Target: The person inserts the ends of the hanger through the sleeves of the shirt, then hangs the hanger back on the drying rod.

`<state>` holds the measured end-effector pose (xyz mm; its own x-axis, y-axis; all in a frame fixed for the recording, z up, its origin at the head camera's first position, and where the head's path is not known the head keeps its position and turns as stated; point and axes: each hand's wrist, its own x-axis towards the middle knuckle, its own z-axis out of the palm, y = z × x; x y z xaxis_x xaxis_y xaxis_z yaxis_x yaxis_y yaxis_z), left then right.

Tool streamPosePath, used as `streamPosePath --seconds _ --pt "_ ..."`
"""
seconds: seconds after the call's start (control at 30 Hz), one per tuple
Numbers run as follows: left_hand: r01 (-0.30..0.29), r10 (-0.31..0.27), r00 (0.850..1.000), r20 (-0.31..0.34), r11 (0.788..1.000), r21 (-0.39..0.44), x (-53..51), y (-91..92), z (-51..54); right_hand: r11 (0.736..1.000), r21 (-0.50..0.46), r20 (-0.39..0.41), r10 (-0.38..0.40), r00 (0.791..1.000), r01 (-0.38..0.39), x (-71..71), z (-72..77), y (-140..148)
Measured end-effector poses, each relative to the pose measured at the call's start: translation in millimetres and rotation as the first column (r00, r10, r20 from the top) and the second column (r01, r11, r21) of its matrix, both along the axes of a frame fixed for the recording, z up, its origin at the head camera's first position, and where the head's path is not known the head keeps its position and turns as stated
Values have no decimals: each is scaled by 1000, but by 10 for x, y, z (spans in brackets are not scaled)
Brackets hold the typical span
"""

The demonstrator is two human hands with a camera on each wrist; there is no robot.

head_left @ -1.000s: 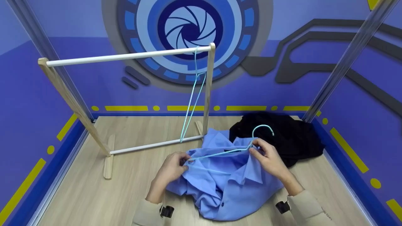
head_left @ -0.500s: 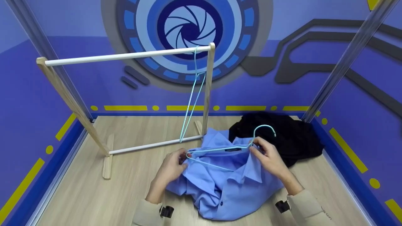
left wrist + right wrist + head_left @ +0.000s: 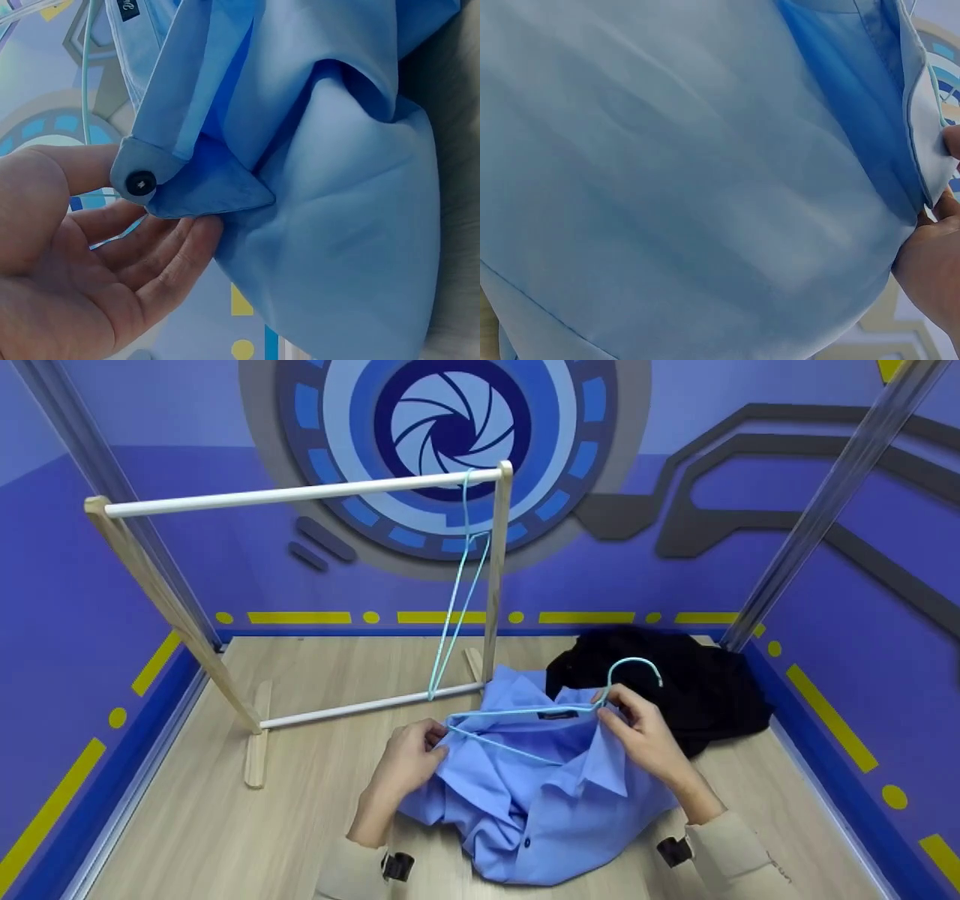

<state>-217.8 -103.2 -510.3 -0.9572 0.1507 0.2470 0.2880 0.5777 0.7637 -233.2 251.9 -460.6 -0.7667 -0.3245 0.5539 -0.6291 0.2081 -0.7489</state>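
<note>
The left hand (image 3: 409,756), thumb and fingers together, pinches the collar (image 3: 217,180) of a blue fabric shirt (image 3: 570,825), crumpled on a pale wood-grain tabletop (image 3: 187,825). The right hand (image 3: 643,735) pinches a turquoise wire hanger (image 3: 517,712) at the collar. Behind lies a black fabric garment (image 3: 697,682).

Passable: rack frame (image 3: 178,619), under top bar (image 3: 300,496), left of hung hanger (image 3: 453,619) | blocked: frame's right end, by that hanger; back right, by black cloth (image 3: 705,690) behind shirt (image 3: 585,825) | room: table (image 3: 187,825) left of left hand (image 3: 410,755), rack foot (image 3: 256,765) jutting in
</note>
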Motion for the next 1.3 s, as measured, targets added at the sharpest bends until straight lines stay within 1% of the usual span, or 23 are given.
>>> streamPosePath --seconds 0.17,0.3,0.57,0.7,0.93,1.3 --pt "-21 21 998 -65 1000 3 -25 9 -12 1000 12 -30 -19 999 19 -3 15 -2" --pt "-55 55 993 -103 998 1 -52 21 -16 999 14 -27 -29 999 29 -2 32 4" --pt "-118 125 976 -177 992 47 -79 35 8 999 30 -22 -40 999 40 -7 56 13" --pt "-140 148 968 -203 989 52 -85 44 22 998 37 -24 -53 998 54 -6 71 12" --pt "-169 178 963 -200 984 65 -84 45 60 996 53 -28 -75 997 76 7 95 2" --pt "-210 221 937 -272 975 67 -73 51 104 988 86 -98 -119 988 127 6 82 -6"
